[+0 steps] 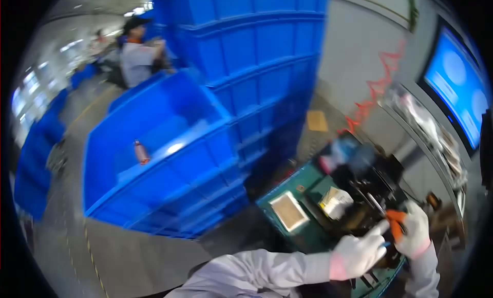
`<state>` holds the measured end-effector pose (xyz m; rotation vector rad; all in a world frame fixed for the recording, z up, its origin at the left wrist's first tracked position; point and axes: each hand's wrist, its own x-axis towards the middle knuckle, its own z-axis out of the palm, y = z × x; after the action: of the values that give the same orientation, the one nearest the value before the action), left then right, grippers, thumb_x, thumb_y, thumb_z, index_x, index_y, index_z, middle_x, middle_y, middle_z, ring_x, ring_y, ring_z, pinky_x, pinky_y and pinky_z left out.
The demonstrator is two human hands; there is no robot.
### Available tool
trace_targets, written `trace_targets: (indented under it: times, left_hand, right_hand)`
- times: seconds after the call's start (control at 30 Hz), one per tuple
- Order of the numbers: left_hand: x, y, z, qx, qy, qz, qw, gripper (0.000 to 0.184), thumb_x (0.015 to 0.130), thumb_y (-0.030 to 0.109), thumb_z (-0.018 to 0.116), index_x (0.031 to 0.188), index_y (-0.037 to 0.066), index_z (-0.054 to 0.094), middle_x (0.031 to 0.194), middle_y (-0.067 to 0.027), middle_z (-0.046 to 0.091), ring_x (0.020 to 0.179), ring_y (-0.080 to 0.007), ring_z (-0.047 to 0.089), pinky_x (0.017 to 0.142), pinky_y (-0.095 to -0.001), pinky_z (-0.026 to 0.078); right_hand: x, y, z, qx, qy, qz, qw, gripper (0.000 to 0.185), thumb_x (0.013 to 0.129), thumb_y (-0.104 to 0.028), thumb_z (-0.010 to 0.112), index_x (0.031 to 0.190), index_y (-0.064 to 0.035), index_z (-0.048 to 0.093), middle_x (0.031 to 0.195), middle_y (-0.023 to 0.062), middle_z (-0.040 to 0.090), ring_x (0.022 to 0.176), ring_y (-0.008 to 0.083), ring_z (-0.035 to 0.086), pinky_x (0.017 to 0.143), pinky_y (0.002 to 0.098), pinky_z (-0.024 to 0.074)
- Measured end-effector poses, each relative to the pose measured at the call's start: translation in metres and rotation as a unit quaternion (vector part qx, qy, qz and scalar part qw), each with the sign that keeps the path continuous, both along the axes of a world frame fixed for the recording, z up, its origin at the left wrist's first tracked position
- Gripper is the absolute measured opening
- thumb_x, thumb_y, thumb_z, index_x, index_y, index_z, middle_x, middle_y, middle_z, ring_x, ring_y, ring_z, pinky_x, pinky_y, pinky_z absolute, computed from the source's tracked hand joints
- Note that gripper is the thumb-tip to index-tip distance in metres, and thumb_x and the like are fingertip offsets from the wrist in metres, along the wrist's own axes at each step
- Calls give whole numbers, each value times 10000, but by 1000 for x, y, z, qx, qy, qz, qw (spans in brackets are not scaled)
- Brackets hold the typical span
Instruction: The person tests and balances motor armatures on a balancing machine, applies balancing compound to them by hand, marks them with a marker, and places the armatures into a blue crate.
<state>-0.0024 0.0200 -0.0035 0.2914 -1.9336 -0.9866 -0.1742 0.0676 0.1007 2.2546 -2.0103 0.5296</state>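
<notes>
Both my hands wear white gloves with pink cuffs and meet over the cluttered green bench at the lower right. My right hand (pixel 415 230) is closed around an orange piece (pixel 395 225), whose exact kind is blurred. My left hand (pixel 359 253) is just to its left, fingers bent and one fingertip reaching to the orange piece. A small blue bit (pixel 386 244) shows at the left hand's fingers; whatever else they grip is hidden. Dark metal equipment (pixel 377 187) stands just beyond my hands.
A framed tan panel (pixel 289 211) and a white-and-yellow packet (pixel 336 202) lie on the green bench (pixel 267 199). Left of it rise stacked blue crates (pixel 257 51); an open blue bin (pixel 205 149) holds a reddish bottle (pixel 141 152). A red coiled hose (pixel 377 90), a screen (pixel 457 82) and another person (pixel 137 59) are farther off.
</notes>
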Motion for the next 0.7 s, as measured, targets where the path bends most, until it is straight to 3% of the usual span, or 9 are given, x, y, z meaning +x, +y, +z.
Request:
trace_targets:
  times: [0.3,0.33,0.4,0.47,0.5,0.57,0.6,0.67,0.7]
  left_hand:
    - [-3,0,-22,48,12,-82,995,191,965,193,592,1035,22,639,1353,-193,564,925,-378,661,766,-436,560]
    - [14,-5,-17,53,26,-125,990,241,989,202,580,1149,28,623,1322,-161,576,1074,-331,634,903,-414,518]
    - [52,-16,9,-86,165,-109,976,259,955,122,652,1196,43,707,1038,-176,680,963,-310,659,806,-397,549]
    - [78,-8,1,32,139,-214,966,243,955,146,669,1166,38,719,1029,-160,681,925,-295,657,806,-384,546]
    - [89,-3,-11,71,134,-245,958,315,978,140,653,1265,12,668,1102,-143,685,951,-255,663,829,-390,546]
    - [107,9,-42,293,93,-400,864,484,1002,125,620,1448,7,473,1175,-130,662,991,-200,649,846,-376,551]
    - [126,16,-33,385,81,-409,823,596,1014,116,603,1544,7,354,1210,-124,648,1002,-171,640,849,-365,554]
    - [138,9,-48,148,40,-370,917,391,1021,148,579,1371,9,472,1312,-155,586,1064,-224,633,902,-374,519]
    - [148,9,-40,209,22,-427,880,266,1030,203,568,1198,-1,592,1462,-173,525,1185,-289,625,1005,-421,484]
  right_hand:
    - [16,18,-8,1,212,76,974,451,600,-91,657,1027,56,650,968,185,547,874,377,528,803,504,412]
    - [15,22,-15,20,273,48,961,518,574,-115,669,1057,68,639,980,187,550,899,375,536,837,509,416]
    - [30,18,-3,9,304,38,952,380,664,-90,660,1022,37,676,874,174,586,776,348,569,717,465,460]
    - [47,12,9,-25,317,56,947,261,707,-79,647,956,-30,706,687,139,547,621,324,573,562,450,464]
    - [37,18,-17,-2,324,21,946,508,577,-107,667,1051,77,656,1003,204,558,937,383,537,849,518,418]
    - [17,27,-30,-22,327,25,944,498,569,-96,668,1040,67,666,1013,207,558,953,391,538,857,517,422]
    - [36,26,-7,17,298,23,954,483,630,-85,679,1090,59,648,920,170,573,790,388,547,754,507,432]
    - [27,21,-7,13,-93,-77,993,416,853,-77,670,1247,43,618,917,159,645,898,277,677,745,433,544]
    - [37,20,0,-7,-85,-69,994,455,874,-67,642,1318,19,582,910,163,658,841,311,677,718,414,536]
